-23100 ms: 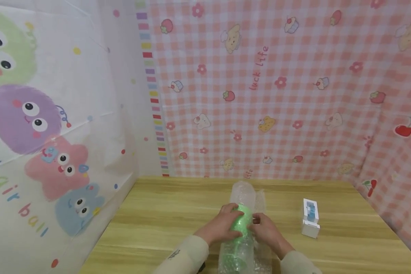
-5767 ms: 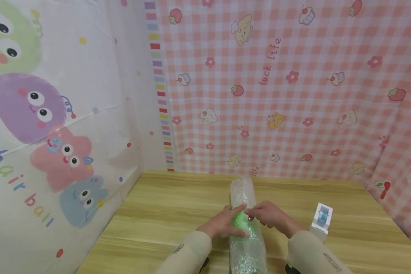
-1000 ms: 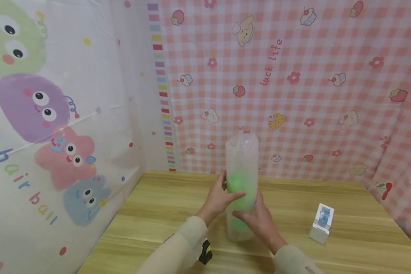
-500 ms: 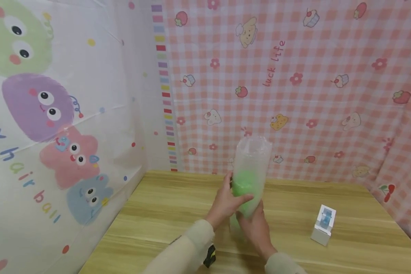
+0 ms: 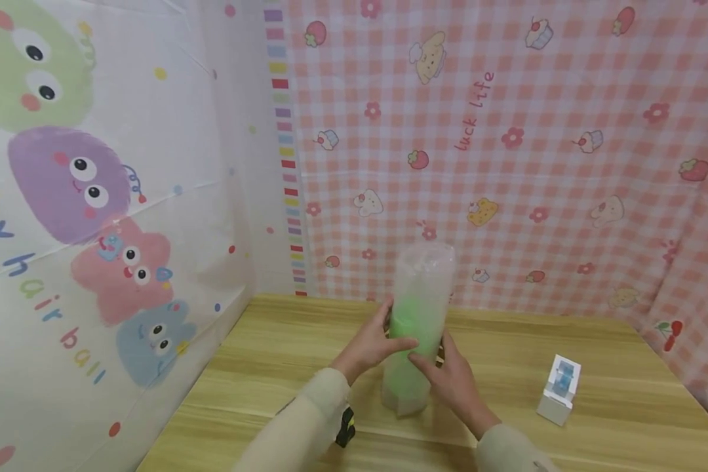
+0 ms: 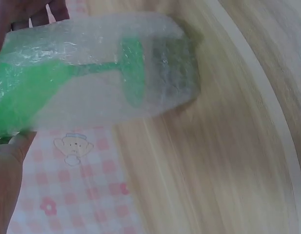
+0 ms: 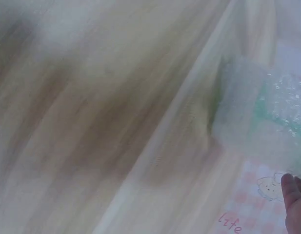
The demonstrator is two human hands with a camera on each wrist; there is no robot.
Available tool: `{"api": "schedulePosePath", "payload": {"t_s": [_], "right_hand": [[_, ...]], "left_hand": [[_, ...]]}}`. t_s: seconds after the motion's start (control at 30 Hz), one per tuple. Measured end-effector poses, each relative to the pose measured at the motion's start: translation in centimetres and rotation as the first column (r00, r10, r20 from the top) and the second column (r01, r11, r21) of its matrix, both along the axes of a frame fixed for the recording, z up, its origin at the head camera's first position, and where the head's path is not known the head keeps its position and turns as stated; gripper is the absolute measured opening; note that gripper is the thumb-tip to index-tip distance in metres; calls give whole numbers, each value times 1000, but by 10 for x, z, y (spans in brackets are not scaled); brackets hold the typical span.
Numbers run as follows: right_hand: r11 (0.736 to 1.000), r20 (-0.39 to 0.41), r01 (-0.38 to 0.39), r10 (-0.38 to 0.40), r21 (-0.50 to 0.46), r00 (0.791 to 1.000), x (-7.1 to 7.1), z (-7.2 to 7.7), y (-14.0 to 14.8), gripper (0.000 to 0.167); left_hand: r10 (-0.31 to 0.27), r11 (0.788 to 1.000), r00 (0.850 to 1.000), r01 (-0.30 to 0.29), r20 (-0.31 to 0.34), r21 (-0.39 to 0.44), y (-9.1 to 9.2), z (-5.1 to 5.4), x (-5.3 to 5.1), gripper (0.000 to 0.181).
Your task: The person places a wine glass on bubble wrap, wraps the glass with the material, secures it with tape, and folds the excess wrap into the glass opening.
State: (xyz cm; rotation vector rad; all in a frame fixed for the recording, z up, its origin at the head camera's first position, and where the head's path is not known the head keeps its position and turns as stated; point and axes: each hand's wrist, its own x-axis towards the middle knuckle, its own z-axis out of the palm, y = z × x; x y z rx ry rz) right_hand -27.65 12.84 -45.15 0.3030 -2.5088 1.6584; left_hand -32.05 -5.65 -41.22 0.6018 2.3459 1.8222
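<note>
A green stemmed goblet (image 5: 409, 319) shows through a tall roll of bubble wrap (image 5: 427, 262) around it. In the left wrist view the goblet's stem and round foot (image 6: 133, 73) are visible inside the wrap. The roll stands nearly upright, leaning slightly right at the top; whether its lower end touches the table cannot be told. My left hand (image 5: 367, 344) grips its left side, thumb across the front and fingers partly hidden behind. Lower on the right side, my right hand (image 5: 455, 382) holds it with the thumb in front.
A small white stand with a blue piece in it, perhaps a tape dispenser (image 5: 559, 390), sits on the wooden table (image 5: 507, 354) at right. A black wrist device (image 5: 345, 427) is by my left sleeve. Patterned cloths (image 5: 342, 164) hang behind and at the sides.
Earlier, the goblet and bubble wrap lay flat on the table under both hands. Now the wrapped roll is raised upright. Since half a second ago it has shifted left and leans less.
</note>
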Motion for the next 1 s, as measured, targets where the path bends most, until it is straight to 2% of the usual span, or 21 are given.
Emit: {"api": "schedulePosePath", "payload": {"t_s": [0.2,0.43,0.53,0.87,1.0], "right_hand": [[1000,20,-15,15,19,1000,-1,12,4,85],[994,-33,-75,73,-78,997,-6,34,13,71],[995,-38,-79,77,-68,996,-8,41,15,71],[990,-21,-98,97,-97,995,-8,42,15,68],[993,-53,-84,80,-81,995,-8,44,15,66]], "left_hand": [[9,1000,1000,-9,-16,15,1,1,1,94],[-41,998,998,42,-46,40,3,1,-1,88],[-45,998,998,47,-43,35,3,3,0,88],[-10,1000,1000,11,-25,28,2,5,5,81],[-6,1000,999,7,-38,29,2,5,6,82]]}}
